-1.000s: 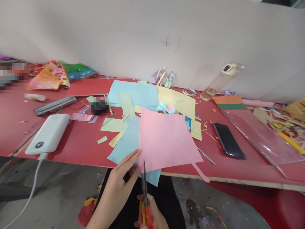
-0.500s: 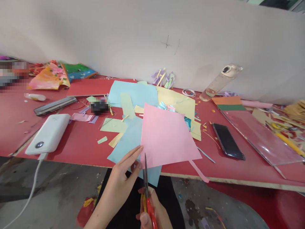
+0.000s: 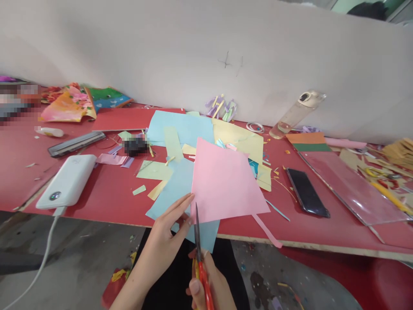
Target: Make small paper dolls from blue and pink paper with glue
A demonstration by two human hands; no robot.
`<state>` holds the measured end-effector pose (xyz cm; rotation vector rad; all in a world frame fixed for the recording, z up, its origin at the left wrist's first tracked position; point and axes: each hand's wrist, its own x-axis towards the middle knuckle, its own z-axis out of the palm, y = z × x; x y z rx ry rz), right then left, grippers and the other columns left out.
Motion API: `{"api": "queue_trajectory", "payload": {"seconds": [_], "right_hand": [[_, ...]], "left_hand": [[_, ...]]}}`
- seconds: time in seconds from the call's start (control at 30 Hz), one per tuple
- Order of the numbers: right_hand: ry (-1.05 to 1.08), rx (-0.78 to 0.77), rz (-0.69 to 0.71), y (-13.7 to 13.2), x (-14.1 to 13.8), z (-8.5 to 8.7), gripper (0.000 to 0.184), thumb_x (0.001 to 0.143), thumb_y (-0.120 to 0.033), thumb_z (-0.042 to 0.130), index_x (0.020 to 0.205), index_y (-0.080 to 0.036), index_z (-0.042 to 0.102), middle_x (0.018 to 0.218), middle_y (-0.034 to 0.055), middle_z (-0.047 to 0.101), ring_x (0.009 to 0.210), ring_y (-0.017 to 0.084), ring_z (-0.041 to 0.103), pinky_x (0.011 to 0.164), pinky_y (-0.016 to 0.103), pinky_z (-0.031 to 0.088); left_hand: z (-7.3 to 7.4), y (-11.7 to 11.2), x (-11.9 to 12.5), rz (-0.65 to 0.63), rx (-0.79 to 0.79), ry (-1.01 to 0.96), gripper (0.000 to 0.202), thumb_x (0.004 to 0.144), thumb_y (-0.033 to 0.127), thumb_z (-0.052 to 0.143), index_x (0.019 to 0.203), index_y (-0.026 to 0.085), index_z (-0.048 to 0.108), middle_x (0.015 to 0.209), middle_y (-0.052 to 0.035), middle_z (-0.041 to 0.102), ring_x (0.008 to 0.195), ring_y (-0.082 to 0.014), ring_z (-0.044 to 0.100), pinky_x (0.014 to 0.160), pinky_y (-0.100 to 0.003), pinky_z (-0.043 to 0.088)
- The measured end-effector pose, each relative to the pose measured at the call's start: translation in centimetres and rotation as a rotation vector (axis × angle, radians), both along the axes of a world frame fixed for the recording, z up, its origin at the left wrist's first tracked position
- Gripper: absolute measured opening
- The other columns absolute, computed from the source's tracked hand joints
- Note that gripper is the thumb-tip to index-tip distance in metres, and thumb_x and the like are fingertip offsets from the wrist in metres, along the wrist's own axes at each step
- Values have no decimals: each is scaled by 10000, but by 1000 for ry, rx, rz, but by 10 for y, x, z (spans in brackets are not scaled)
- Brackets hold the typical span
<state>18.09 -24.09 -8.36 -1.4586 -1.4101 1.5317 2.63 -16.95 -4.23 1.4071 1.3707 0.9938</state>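
Note:
My left hand (image 3: 172, 224) pinches the left edge of a pink sheet of paper (image 3: 229, 181) near its lower corner. In my right hand (image 3: 209, 280) are scissors (image 3: 201, 271) with red and yellow handles. Their blades point away from me and lie at the lower left edge of the pink paper, close to my left fingertips. Beneath the pink paper is a light blue sheet (image 3: 176, 183), which juts past the table edge. A narrow pink strip (image 3: 267, 231) hangs out from under the pink sheet's right side.
On the red table lie a white power bank (image 3: 69, 181) with a cable, a black phone (image 3: 307, 192), a tilted clear bottle (image 3: 297, 114) and a transparent pink folder (image 3: 351, 185). Paper scraps surround the sheets. A pale wall (image 3: 161, 56) rises behind.
The pink paper's lower right corner has shifted slightly left and up. The scissors' tip sits a little higher along the paper's left edge. My left hand keeps its hold.

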Motion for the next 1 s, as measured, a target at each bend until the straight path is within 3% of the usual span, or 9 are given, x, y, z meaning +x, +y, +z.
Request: {"api": "queue_trajectory", "payload": {"seconds": [0.6, 1.0], "right_hand": [[-70, 14, 14, 11, -4, 22, 740, 809, -868, 378, 1092, -210, 561, 639, -28, 458, 467, 138, 559, 394, 193, 434], [-245, 119, -6, 9, -6, 23, 740, 877, -836, 245, 1067, -210, 591, 640, 9, 560, 458, 153, 611, 361, 189, 416]], "left_hand": [[6, 10, -4, -23, 41, -96, 492, 954, 231, 513, 1439, 315, 540, 1456, -84, 539, 800, -122, 589, 817, -303, 540], [7, 16, 0, -33, 9, -191, 500, 942, 302, 542, 1436, 230, 553, 1384, -133, 558, 735, -126, 530, 739, -311, 511]]}}
